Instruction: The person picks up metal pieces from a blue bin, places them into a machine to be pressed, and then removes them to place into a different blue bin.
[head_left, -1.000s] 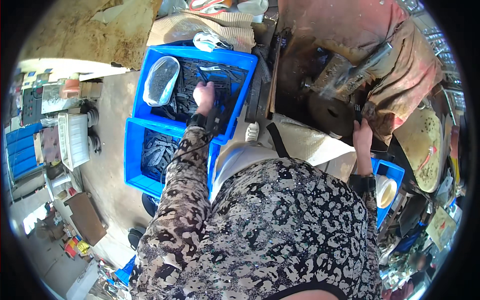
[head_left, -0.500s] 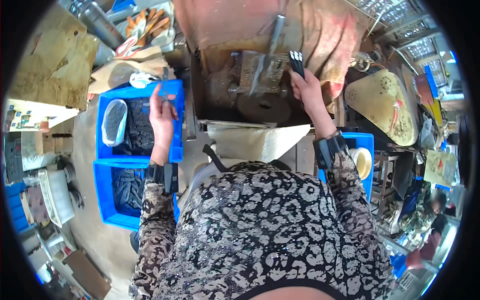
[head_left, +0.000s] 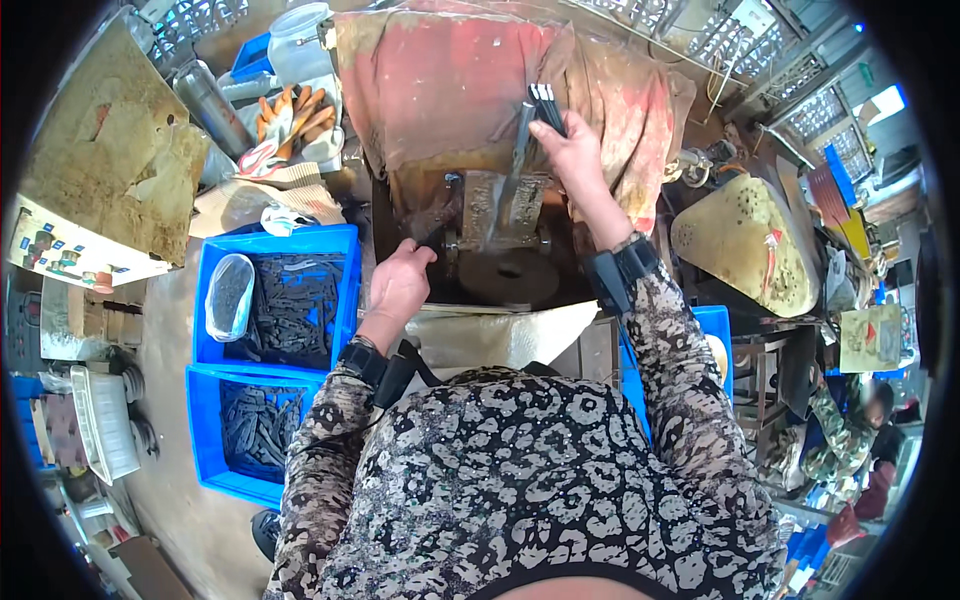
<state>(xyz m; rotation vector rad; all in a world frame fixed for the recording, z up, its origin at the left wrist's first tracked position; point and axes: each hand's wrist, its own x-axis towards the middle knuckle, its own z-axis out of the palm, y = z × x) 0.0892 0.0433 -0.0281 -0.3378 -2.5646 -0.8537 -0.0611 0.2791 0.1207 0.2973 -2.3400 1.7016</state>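
**At the press: one piece going in, lever in hand**

The person stands tight against a small metal press [head_left: 497,215] that sits on a dark, grimy table [head_left: 400,215], backed by a stained reddish cloth [head_left: 440,90]. The left hand [head_left: 400,285] is at the left front of the press, fingers pinched together on what looks like a small dark metal piece [head_left: 432,238], its tip right at the machine's block; the piece is mostly hidden by the fingers, so I cannot tell its exact shape. The right hand [head_left: 572,150] is raised behind the press, closed around the dark lever handle [head_left: 540,105] that slants up from the machine. A round dark plate [head_left: 508,277] lies at the near side of the press, close to the table's front edge.

Off the table's left edge, two blue crates stand on the floor. The farther blue crate [head_left: 340,245] holds a heap of dark metal pieces and a clear plastic bag [head_left: 228,297]; the nearer blue crate [head_left: 200,390] also holds a layer of them. Which pile is finished I cannot tell.

As I judge it, the work is mid-run: one piece is being set at the press, the lever not yet pulled down, and plenty of pieces remain in both crates.
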